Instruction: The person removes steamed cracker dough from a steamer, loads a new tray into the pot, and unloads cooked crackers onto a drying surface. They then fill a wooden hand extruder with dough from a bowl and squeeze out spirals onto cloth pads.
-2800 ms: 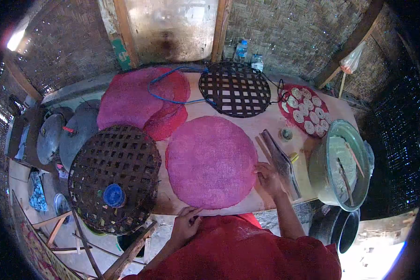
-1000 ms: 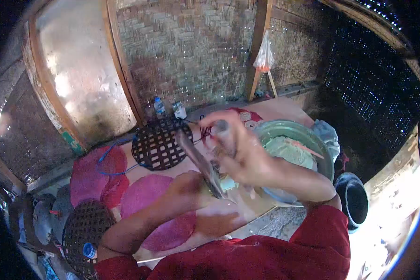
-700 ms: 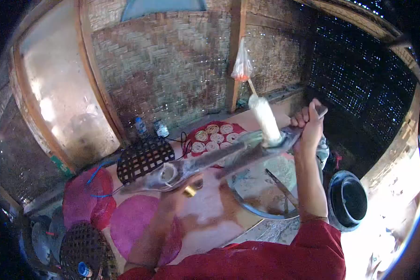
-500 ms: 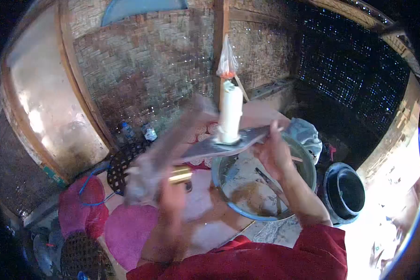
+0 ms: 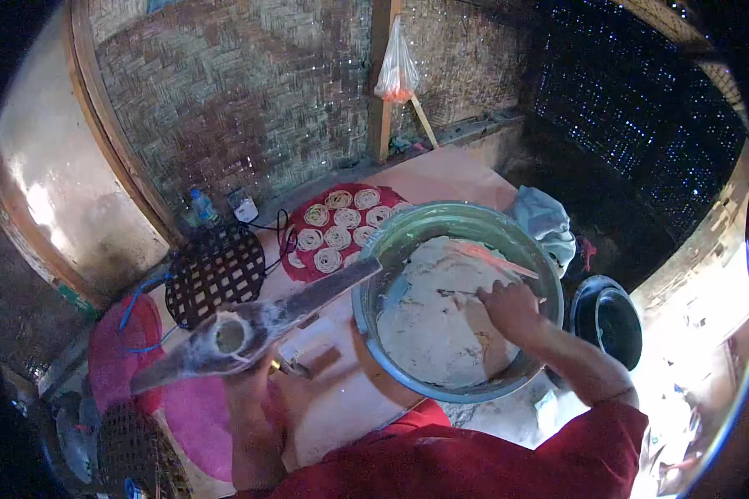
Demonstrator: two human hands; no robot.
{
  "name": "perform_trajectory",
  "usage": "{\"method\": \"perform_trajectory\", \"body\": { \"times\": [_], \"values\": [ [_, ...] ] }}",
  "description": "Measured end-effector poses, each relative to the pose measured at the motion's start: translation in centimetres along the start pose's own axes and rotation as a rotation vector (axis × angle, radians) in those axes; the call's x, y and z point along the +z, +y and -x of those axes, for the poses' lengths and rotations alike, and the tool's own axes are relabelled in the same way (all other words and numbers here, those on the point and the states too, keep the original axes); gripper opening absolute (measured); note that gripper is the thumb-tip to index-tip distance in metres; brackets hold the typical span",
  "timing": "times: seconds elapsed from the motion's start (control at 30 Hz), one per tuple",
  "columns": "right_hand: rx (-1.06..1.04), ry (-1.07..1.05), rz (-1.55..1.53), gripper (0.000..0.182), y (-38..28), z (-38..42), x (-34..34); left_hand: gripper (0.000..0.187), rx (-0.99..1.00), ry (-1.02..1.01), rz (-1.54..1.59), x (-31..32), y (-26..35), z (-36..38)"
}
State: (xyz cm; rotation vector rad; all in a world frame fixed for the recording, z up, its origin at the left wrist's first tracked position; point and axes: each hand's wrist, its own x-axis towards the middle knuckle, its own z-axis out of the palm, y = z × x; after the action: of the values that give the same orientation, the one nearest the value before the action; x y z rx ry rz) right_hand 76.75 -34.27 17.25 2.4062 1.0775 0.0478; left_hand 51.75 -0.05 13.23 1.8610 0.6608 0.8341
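My left hand (image 5: 254, 384) is wrapped round the underside of a long, worn board (image 5: 287, 309) with a round opening at its middle; the board partly hides the fingers. A small gold-coloured part (image 5: 276, 364) shows beside that hand. Inside a large green basin (image 5: 553, 333), my right hand (image 5: 512, 312) has its fingers closed at a thin dark tool (image 5: 456, 293), over a pale, dough-like mass (image 5: 429, 333). A flat pinkish stick (image 5: 495, 259) lies across the back of the mass.
Pale coiled rounds (image 5: 337, 237) lie on a red mat (image 5: 300, 268) behind the board. A black woven tray (image 5: 216, 279), a bottle (image 5: 201, 205) and pink mats (image 5: 195, 420) are at the left. Dark pots (image 5: 616, 324) stand right of the basin; a plastic bag (image 5: 398, 73) hangs from a post.
The board has moved down and left and tipped, so its opening shows instead of the upright white cylinder. My right hand has let go of the board and reached down into the basin.
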Motion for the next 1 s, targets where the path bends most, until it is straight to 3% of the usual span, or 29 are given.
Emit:
{"method": "perform_trajectory", "body": {
  "times": [0.03, 0.07, 0.13, 0.17, 0.4, 0.5, 0.53, 0.6, 0.63, 0.73, 0.8, 0.9, 0.93, 0.97, 1.0],
  "values": [
    [-0.004, -0.068, -0.052, 0.031, 0.8, 0.2, -1.7, 0.053, -0.037, -0.04, -0.064, 0.2, -0.7, 0.5],
    [-0.014, -0.06, -0.049, 0.031, 1.8, 0.3, -3.4, 0.053, 0.135, 0.029, -0.144, 0.5, -0.5, 1.1],
    [0.042, 0.14, -0.125, 0.033, 3.1, 0.5, -5.4, 0.054, 0.287, 0.096, -0.239, 0.9, -0.9, 2.0],
    [-0.034, 0.077, -0.106, 0.034, 3.4, 0.2, -5.9, 0.054, 0.144, 0.15, -0.053, 1.2, -1.3, 2.5],
    [-0.169, -0.135, -0.17, 0.043, 2.3, -2.4, 1.0, 0.047, -0.07, 0.227, 0.373, 2.1, 0.5, 2.4],
    [-0.183, -0.072, -0.297, 0.047, 1.5, -2.0, 1.9, 0.042, -0.128, 0.038, -0.009, 1.6, 2.5, 2.5],
    [-0.209, -0.103, -0.324, 0.048, 1.3, -1.5, 1.3, 0.043, -0.057, 0.054, 0.056, 1.6, -0.5, 2.0],
    [-0.231, -0.135, -0.354, 0.049, 0.9, -0.7, 0.4, 0.043, 0.017, 0.065, 0.121, 1.8, -0.3, 0.9],
    [-0.239, -0.144, -0.367, 0.049, 0.7, -0.2, 0.1, 0.043, 0.01, -0.123, 0.747, 1.8, 0.8, -0.4],
    [-0.254, -0.202, -0.424, 0.045, 0.9, 1.5, -1.1, 0.053, -0.2, 0.024, 0.741, 2.3, 2.9, -2.7],
    [-0.271, -0.245, -0.463, 0.041, 1.7, 2.5, -1.6, 0.05, 0.036, -0.285, 0.385, 2.7, 7.3, -5.0],
    [-0.304, -0.089, -0.63, 0.036, 5.4, 4.3, -2.4, 0.051, 0.395, -0.712, -0.177, 3.9, 13.4, -7.5],
    [-0.264, -0.194, -0.959, 0.034, 6.9, 4.9, -3.8, 0.051, 0.409, -0.7, -0.181, 4.8, 14.2, -7.6],
    [-0.224, -0.298, -1.286, 0.032, 7.9, 5.5, -5.2, 0.034, 0.728, -0.55, -0.353, 6.0, 14.7, -7.7],
    [-0.233, -0.269, -1.28, 0.032, 8.5, 6.1, -6.5, 0.019, 1.042, -0.378, -0.526, 7.0, 14.9, -7.9]
  ]
}}
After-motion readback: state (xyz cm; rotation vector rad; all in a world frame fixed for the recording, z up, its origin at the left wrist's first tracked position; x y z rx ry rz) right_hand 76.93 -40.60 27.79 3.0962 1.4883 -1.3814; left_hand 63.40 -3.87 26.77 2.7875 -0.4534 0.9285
